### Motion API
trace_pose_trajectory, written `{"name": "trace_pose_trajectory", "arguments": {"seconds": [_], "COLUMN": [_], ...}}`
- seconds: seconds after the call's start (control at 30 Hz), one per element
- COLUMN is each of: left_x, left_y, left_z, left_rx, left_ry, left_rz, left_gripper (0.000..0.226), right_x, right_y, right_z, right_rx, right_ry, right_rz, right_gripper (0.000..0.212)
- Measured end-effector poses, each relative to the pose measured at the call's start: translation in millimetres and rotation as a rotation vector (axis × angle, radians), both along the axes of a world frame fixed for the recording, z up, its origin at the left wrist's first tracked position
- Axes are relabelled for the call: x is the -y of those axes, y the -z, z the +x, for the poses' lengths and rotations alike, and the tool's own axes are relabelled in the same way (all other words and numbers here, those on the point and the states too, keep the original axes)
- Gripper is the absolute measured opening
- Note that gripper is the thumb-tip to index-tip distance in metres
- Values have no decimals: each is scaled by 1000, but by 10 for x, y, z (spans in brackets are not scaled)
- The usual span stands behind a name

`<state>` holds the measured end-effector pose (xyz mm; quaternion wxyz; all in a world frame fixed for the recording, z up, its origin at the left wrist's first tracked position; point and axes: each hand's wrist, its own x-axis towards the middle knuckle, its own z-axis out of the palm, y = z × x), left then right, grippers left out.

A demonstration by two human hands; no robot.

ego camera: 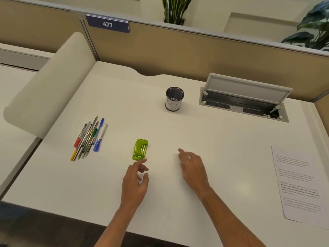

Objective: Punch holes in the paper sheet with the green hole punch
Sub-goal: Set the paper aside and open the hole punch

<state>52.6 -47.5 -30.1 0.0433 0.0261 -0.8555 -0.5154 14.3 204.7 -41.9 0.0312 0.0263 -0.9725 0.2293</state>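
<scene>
Lower centre, the left hand (136,180) spreads loose, empty fingers, its index tip just beside, perhaps touching, the green hole punch (140,149) on the counter (195,136). The right hand (193,168) has relaxed fingers and holds nothing. The paper sheet (300,184) lies at far right.

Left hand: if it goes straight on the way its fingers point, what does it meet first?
Most likely the green hole punch, whose near end lies just beyond the fingertips of the open left hand. Whether they touch it is unclear from this view.
</scene>
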Motion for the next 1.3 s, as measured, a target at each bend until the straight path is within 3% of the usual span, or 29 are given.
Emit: {"name": "trace_pose_trajectory", "arguments": {"seconds": [0.23,0.67,0.73,0.87,1.03,1.2,1.3], "left_x": [64,-115,-223,-487,-700,-738,-752], "left_y": [38,115,104,32,-37,-126,-179], "left_z": [-29,-179,-207,-333,-488,-612,-689], "left_rx": [41,91,124,275,412,567,599], "left_ry": [-27,-45,-50,-165,-196,-234,-236], "left_rz": [43,114,229,670,912,1307,1402], "left_gripper": [48,53,50,29,22,30,38], "right_x": [-28,-11,-8,2,-32,-153,-133], "right_y": [-82,96,104,5,-157,-366,-505], "right_z": [-297,-265,-274,-261,-105,-73,-80], "right_rx": [160,129,136,168,167,172,172], "right_ry": [269,269,303,404,536,617,557], "right_rz": [-488,-559,-638,-918,-1182,-1332,-1341], "right_gripper": [54,34,34,45,55,60,61]}}
